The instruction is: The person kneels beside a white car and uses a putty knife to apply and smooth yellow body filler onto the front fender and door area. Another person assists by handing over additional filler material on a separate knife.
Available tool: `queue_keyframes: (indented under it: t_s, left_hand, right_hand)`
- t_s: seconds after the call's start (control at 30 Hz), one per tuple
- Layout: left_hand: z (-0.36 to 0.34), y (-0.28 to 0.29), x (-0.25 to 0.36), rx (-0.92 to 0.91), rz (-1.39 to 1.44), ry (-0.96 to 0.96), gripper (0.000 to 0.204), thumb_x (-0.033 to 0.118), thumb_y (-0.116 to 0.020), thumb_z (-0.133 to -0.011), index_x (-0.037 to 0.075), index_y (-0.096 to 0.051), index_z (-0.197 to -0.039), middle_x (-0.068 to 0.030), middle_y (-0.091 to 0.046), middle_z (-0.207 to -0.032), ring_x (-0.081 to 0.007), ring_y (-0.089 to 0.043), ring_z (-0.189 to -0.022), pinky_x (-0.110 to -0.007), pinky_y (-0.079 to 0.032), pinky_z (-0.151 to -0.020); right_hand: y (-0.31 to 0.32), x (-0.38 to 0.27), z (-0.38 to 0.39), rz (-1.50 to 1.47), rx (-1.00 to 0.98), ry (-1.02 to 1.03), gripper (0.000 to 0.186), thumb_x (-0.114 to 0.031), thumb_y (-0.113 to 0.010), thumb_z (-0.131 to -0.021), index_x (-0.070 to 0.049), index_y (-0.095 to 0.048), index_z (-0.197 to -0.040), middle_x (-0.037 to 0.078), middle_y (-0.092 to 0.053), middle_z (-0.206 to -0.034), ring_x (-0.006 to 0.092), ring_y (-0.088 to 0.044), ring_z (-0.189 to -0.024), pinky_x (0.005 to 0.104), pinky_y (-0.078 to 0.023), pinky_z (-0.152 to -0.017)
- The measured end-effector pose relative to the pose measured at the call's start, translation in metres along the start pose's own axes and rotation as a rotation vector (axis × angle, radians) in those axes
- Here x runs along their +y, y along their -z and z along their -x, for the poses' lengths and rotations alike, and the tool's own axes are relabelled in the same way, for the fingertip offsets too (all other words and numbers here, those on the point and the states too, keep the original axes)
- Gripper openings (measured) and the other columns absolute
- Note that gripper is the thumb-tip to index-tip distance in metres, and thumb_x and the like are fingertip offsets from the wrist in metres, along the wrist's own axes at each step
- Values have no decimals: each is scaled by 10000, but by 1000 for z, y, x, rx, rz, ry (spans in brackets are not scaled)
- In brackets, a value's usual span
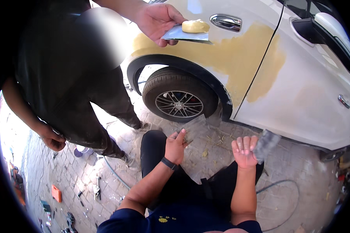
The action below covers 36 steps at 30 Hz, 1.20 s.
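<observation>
My left hand, with a dark band on the wrist, is closed on the edge of a thin greyish sheet that looks partly see-through. My right hand grips a grey flat piece, smeared by motion, so its kind is unclear. Both hands are over my knees, in front of the white car. Yellowish filler covers part of its bodywork above the wheel arch and across the door seam. A co-worker's hand holds out a flat plate bearing a mound of yellow putty.
The co-worker stands at the left, close to the car's wheel. An orange case and several tools lie on the paved floor. A hose runs along the ground; a door mirror juts out at upper right.
</observation>
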<state>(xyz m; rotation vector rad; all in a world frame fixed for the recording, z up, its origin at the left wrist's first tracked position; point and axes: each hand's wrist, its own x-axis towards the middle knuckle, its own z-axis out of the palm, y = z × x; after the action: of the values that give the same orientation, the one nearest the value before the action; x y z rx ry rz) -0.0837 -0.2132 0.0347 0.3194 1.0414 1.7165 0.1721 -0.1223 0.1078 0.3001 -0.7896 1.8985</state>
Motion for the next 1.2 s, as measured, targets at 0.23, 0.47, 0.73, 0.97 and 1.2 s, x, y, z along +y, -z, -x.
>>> queue_keyframes:
  t_s: [0.23, 0.47, 0.73, 0.97, 1.2]
  left_hand:
    - [3, -31, 23, -71, 133, -36, 195, 264, -607, -1100, 85, -674, -1140, -70, -750, -1192, -224, -725, -1089, -486, -544, -1039]
    - [3, -11, 56, -142, 148, -37, 156, 179, -577, -1103, 95, -642, -1218, -44, -737, -1193, -204, -726, -1110, -447, -586, -983]
    - [49, -35, 81, -200, 1, -85, 197, 149, -579, -1092, 50, -689, -1223, -59, -744, -1146, -192, -719, -1039, -419, -588, -918]
    - [86, -52, 118, -309, 31, -113, 272, 206, -545, -1107, 2, -692, -1213, -83, -742, -1127, -201, -717, -1006, -441, -589, -918]
    - [94, -62, 132, -371, 54, -110, 300, 212, -550, -1107, -19, -668, -1260, -117, -734, -1190, -248, -717, -1089, -453, -586, -941]
  right_hand:
    - [38, 18, 4, 572, 429, -157, 233, -225, -658, -1053, -8, -695, -1125, 91, -741, -974, 212, -696, -803, 360, -528, -709]
    - [3, -34, -17, 665, 378, -166, 296, -149, -667, -1011, -3, -620, -1264, 104, -739, -1085, 194, -718, -836, 334, -568, -647]
    - [-66, -90, -114, 684, 314, 12, 293, -136, -673, -1009, -14, -649, -1275, 52, -724, -1125, 135, -656, -1035, 317, -506, -925]
    - [-152, -112, -227, 1228, 28, -244, 334, -225, -656, -1044, 9, -623, -1280, 48, -712, -1045, 94, -644, -938, 274, -514, -850]
    - [-171, -83, -273, 1580, -78, -329, 345, -218, -679, -1025, 10, -586, -1267, 52, -695, -934, 95, -641, -803, 273, -519, -706]
